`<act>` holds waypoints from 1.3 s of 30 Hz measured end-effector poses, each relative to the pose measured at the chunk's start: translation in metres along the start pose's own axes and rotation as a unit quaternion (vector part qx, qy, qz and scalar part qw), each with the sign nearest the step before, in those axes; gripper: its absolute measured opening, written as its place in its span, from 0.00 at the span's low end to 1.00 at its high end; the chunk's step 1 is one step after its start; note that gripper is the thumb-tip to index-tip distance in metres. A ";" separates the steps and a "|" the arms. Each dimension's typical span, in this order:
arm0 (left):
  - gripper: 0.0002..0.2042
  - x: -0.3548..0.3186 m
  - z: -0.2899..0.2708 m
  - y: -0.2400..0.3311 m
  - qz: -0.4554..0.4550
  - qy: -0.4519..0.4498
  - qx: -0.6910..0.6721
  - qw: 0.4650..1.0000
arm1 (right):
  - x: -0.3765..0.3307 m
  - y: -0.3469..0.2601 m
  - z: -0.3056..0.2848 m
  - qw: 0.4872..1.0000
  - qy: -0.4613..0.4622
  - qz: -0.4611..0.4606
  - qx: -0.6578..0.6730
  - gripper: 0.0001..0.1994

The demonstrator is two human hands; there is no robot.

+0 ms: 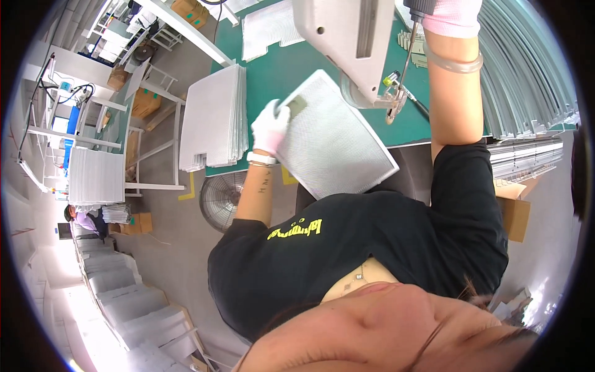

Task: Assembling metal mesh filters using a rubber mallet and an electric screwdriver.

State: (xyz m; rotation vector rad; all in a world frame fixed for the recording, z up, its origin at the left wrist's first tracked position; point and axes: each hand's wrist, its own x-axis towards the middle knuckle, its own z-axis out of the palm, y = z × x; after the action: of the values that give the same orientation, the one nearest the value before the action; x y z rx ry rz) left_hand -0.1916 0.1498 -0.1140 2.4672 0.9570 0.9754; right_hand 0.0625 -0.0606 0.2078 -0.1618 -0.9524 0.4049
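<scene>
My left hand point(271, 127), in a white and pink glove, grips the left edge of a framed white mesh panel point(338, 146). The panel lies tilted over the front edge of the green table, its upper right side close to the foot of a light grey bench machine point(353, 43). At the top right, my gloved right hand point(453, 18) is closed around a black handle point(420, 6) with a thin metal rod running down toward the machine's foot. Its fingers are partly cut off by the picture's edge.
A stack of white panels point(214, 115) stands on the table's left side, with more mesh sheets point(269, 28) behind. Long pale metal strips point(527, 68) fill the right. Below stand a floor fan point(222, 201) and a cardboard box point(515, 218). Another person point(87, 220) is far left.
</scene>
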 end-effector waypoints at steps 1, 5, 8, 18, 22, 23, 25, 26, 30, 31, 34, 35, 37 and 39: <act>0.14 0.009 0.005 0.032 0.103 0.025 -0.023 0.994 | 0.001 0.001 0.002 0.997 0.062 -0.035 0.004 0.04; 0.05 0.010 -0.005 0.141 0.224 0.010 -0.021 0.974 | -0.003 -0.008 -0.015 0.999 0.021 -0.024 -0.025 0.07; 0.05 -0.017 -0.010 0.172 0.253 -0.029 -0.014 0.967 | -0.012 -0.017 0.008 0.948 0.097 0.166 0.252 0.08; 0.11 -0.045 -0.036 0.191 0.253 -0.043 -0.076 0.964 | -0.065 0.007 -0.001 0.984 0.084 0.008 -0.155 0.11; 0.15 -0.055 -0.044 0.191 0.243 -0.093 -0.024 0.965 | -0.086 0.012 0.004 0.967 0.164 0.054 -0.187 0.12; 0.15 -0.054 -0.044 0.195 0.249 -0.054 -0.068 0.965 | -0.094 0.008 0.005 0.973 0.149 0.103 -0.142 0.12; 0.16 -0.054 -0.045 0.196 0.250 -0.016 -0.109 0.962 | -0.098 0.011 0.005 0.977 0.141 0.091 -0.132 0.12; 0.16 -0.053 -0.046 0.193 0.252 -0.021 -0.112 0.961 | -0.098 0.016 0.005 0.981 0.131 0.080 -0.121 0.12; 0.16 -0.052 -0.045 0.194 0.269 -0.024 -0.125 0.955 | -0.097 0.018 0.014 0.964 0.181 0.079 -0.178 0.12; 0.16 -0.052 -0.046 0.194 0.269 -0.025 -0.125 0.955 | -0.099 0.017 0.015 0.964 0.181 0.079 -0.177 0.12; 0.16 -0.053 -0.046 0.192 0.263 -0.036 -0.105 0.958 | -0.114 0.018 0.016 0.958 0.185 0.161 -0.149 0.18; 0.13 -0.056 -0.043 0.189 0.256 -0.048 -0.099 0.960 | -0.120 0.020 0.015 0.954 0.185 0.188 -0.139 0.20; 0.11 -0.059 -0.040 0.189 0.249 -0.056 -0.094 0.962 | -0.126 0.019 -0.017 0.971 0.043 0.219 -0.082 0.19; 0.13 -0.061 -0.033 0.197 0.200 -0.125 -0.174 0.956 | -0.137 0.009 -0.067 0.969 -0.063 0.234 -0.039 0.22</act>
State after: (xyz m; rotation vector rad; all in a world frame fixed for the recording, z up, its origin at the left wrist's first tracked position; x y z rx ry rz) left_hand -0.1555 -0.0332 -0.0201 2.4381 0.1833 0.8286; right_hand 0.0446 -0.1048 0.0626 -0.4404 -1.0549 0.8202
